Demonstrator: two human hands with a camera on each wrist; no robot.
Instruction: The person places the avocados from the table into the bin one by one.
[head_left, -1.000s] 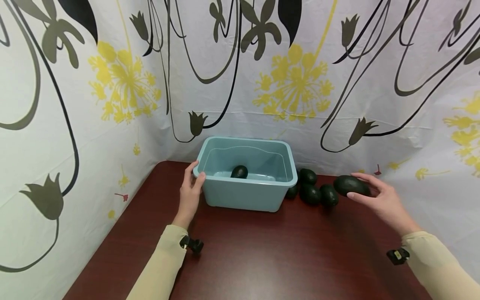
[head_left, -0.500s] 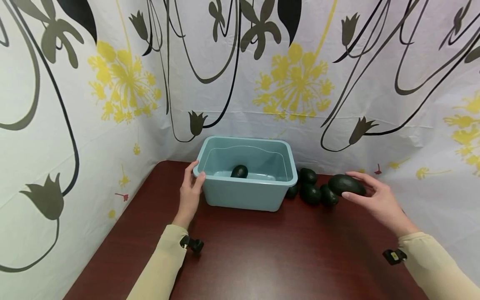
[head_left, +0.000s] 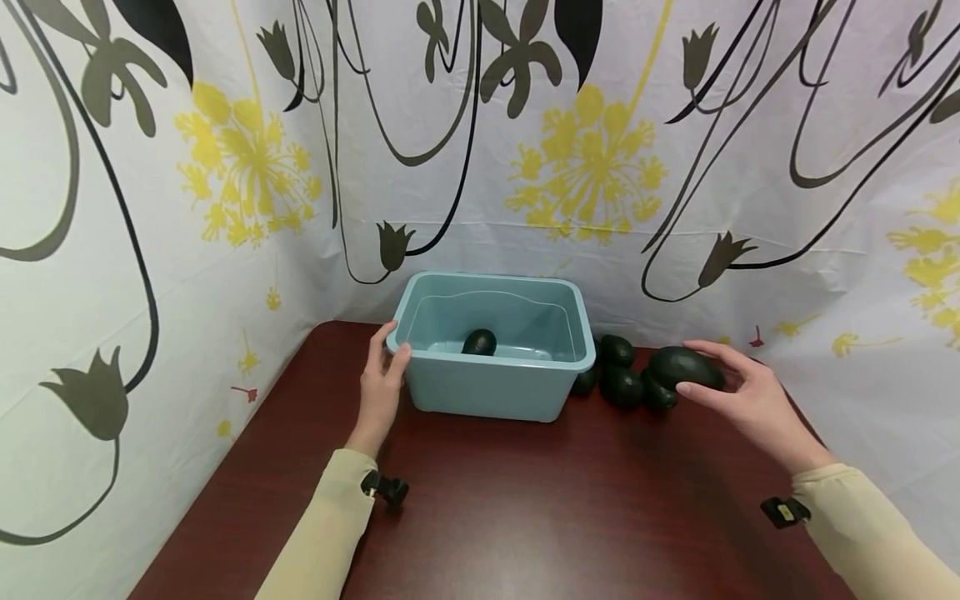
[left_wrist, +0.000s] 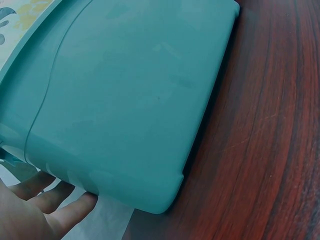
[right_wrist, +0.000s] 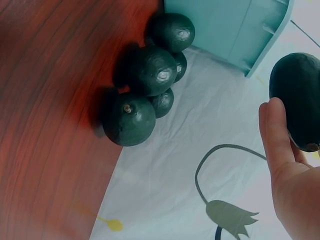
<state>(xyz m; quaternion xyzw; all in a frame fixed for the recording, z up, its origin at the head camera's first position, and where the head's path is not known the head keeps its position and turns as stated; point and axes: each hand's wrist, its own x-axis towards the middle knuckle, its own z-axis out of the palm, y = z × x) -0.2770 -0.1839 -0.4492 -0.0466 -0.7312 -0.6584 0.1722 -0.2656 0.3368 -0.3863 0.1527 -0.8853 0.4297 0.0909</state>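
A blue-green plastic bin [head_left: 487, 387] stands at the back of the table, with one dark green avocado [head_left: 479, 342] lying inside it. At its front left corner, my left hand [head_left: 381, 392] grips the rim; in the left wrist view the fingers [left_wrist: 75, 212] lie against the bin's side. My right hand [head_left: 750, 400] holds another avocado [head_left: 684, 367] between thumb and fingers, raised above the table. Below and left of it, several avocados [head_left: 621, 387] sit clustered at the bin's right side. The right wrist view shows that cluster [right_wrist: 152, 71] on the wood and the held avocado [right_wrist: 297, 100] apart from it.
The dark red-brown wooden table [head_left: 510, 508] runs up to a white floral cloth [head_left: 480, 192] hanging behind and at the sides. The table's left edge slants along the cloth. Small black cameras [head_left: 386, 487] are worn on both wrists.
My right hand has moved a little to the left with the avocado, which now hangs partly over the rightmost one in the cluster. The left hand and bin stay put.
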